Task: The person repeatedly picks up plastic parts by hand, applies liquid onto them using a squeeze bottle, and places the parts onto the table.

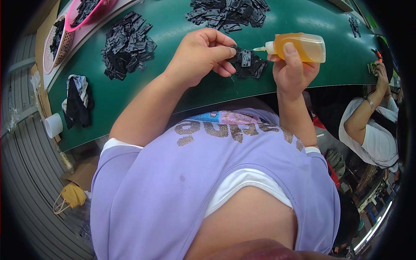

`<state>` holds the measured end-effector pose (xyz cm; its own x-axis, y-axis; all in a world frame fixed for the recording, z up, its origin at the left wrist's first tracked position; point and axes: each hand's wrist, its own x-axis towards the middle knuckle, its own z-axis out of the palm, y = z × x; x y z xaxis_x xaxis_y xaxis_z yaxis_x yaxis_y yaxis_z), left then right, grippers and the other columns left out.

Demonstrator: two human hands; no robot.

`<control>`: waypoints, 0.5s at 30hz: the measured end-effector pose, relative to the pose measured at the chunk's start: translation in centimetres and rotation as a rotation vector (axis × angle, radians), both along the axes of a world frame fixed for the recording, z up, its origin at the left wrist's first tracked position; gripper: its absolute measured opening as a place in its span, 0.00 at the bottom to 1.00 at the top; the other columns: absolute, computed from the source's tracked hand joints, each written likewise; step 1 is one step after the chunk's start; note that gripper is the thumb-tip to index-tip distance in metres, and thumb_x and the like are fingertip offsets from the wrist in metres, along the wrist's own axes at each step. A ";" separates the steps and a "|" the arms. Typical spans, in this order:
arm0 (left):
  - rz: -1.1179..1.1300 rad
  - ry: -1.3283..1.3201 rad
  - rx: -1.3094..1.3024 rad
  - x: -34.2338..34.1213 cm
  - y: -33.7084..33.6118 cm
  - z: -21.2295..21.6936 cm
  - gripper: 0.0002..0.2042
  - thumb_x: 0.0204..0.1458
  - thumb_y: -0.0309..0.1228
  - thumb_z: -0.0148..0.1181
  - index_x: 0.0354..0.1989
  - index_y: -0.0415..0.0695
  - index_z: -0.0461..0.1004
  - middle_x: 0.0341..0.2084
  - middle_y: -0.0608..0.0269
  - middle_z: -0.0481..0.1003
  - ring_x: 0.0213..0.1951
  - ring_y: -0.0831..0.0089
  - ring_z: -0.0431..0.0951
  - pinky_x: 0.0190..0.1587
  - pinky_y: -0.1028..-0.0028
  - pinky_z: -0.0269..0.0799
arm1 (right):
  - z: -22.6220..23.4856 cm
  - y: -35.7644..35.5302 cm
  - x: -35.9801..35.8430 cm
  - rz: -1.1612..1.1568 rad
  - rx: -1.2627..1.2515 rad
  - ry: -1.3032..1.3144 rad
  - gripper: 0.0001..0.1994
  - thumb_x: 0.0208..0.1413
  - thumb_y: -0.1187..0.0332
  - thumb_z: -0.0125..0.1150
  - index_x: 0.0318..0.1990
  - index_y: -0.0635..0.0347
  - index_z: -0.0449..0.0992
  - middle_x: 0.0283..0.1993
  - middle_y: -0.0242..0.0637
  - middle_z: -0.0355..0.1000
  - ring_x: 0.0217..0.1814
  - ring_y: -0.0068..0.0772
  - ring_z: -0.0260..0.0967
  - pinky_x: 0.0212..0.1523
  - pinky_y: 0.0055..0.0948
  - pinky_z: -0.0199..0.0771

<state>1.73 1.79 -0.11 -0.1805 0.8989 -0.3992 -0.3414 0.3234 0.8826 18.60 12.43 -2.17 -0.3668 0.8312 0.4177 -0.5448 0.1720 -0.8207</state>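
Observation:
My left hand (200, 54) pinches a small flat black plastic part (246, 57) at the near edge of the green table (182, 82). A few more of these black parts (255, 68) lie just under it. My right hand (291, 71) grips a clear squeeze bottle of amber liquid (303, 46), held sideways. Its white nozzle (261, 49) points left and almost touches the held part.
Heaps of black parts lie at the left (126, 45) and at the far middle (227, 13). Pink (86, 13) and white (56, 41) baskets hold more. A dark rag (78, 102) and a white cup (53, 125) sit at the left. Another person (372, 125) works at the right.

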 end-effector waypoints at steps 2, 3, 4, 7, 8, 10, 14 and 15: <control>-0.003 0.002 -0.005 0.0 0.1 0.1 0.10 0.49 0.24 0.59 0.39 0.33 0.70 0.27 0.58 0.74 0.23 0.73 0.78 0.25 0.79 0.76 | -0.1 -0.4 0.4 0.091 0.032 -0.025 0.08 0.50 0.80 0.55 0.39 0.70 0.70 0.36 0.47 0.70 0.27 0.31 0.72 0.23 0.26 0.74; -0.005 0.008 -0.009 0.0 0.1 0.0 0.10 0.49 0.24 0.59 0.39 0.33 0.70 0.27 0.58 0.74 0.23 0.72 0.78 0.25 0.78 0.77 | -0.2 -0.6 0.4 0.092 0.029 -0.026 0.08 0.50 0.80 0.55 0.39 0.70 0.70 0.36 0.47 0.70 0.27 0.31 0.72 0.23 0.26 0.74; -0.004 0.007 -0.012 0.1 0.1 0.0 0.10 0.49 0.24 0.59 0.39 0.33 0.70 0.27 0.58 0.74 0.23 0.72 0.78 0.25 0.78 0.77 | -0.3 -0.7 0.3 0.091 0.070 -0.068 0.08 0.50 0.80 0.55 0.39 0.71 0.70 0.37 0.47 0.69 0.29 0.32 0.72 0.23 0.26 0.75; 0.002 0.015 -0.011 0.1 0.2 0.1 0.10 0.49 0.24 0.59 0.38 0.33 0.70 0.27 0.57 0.74 0.23 0.72 0.79 0.25 0.78 0.77 | -0.1 -1.1 -0.1 0.083 0.084 -0.104 0.09 0.48 0.80 0.58 0.38 0.70 0.69 0.35 0.43 0.70 0.28 0.27 0.71 0.24 0.23 0.74; 0.001 0.020 -0.007 0.1 0.2 0.1 0.10 0.49 0.24 0.59 0.38 0.33 0.70 0.27 0.57 0.74 0.23 0.72 0.79 0.25 0.78 0.77 | 0.0 -1.2 -0.2 0.075 0.059 -0.097 0.10 0.47 0.81 0.61 0.37 0.68 0.70 0.32 0.39 0.72 0.26 0.22 0.71 0.24 0.20 0.73; -0.001 0.023 -0.004 0.2 0.2 0.0 0.10 0.49 0.24 0.59 0.38 0.33 0.71 0.27 0.57 0.74 0.23 0.72 0.79 0.25 0.78 0.77 | 0.0 -1.4 -0.3 0.079 0.052 -0.098 0.10 0.47 0.80 0.62 0.37 0.68 0.70 0.32 0.38 0.72 0.27 0.22 0.71 0.26 0.20 0.72; -0.006 0.027 -0.002 0.2 0.3 0.0 0.10 0.49 0.24 0.59 0.38 0.33 0.71 0.27 0.57 0.75 0.23 0.72 0.79 0.25 0.78 0.77 | -0.4 -1.3 -0.2 0.038 0.120 -0.159 0.10 0.46 0.79 0.63 0.37 0.67 0.71 0.32 0.35 0.73 0.30 0.20 0.70 0.30 0.19 0.71; -0.009 0.031 -0.003 0.2 0.3 0.0 0.10 0.49 0.24 0.59 0.37 0.33 0.71 0.27 0.57 0.75 0.23 0.72 0.79 0.25 0.78 0.77 | -0.4 -1.2 -0.2 0.038 0.120 -0.159 0.10 0.46 0.79 0.63 0.37 0.67 0.71 0.32 0.35 0.73 0.30 0.20 0.70 0.30 0.19 0.71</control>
<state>1.95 2.05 -0.09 -0.1845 0.8995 -0.3961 -0.3111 0.3289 0.8917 18.44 11.19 -2.56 -0.4662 0.7635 0.4469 -0.4179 0.2552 -0.8719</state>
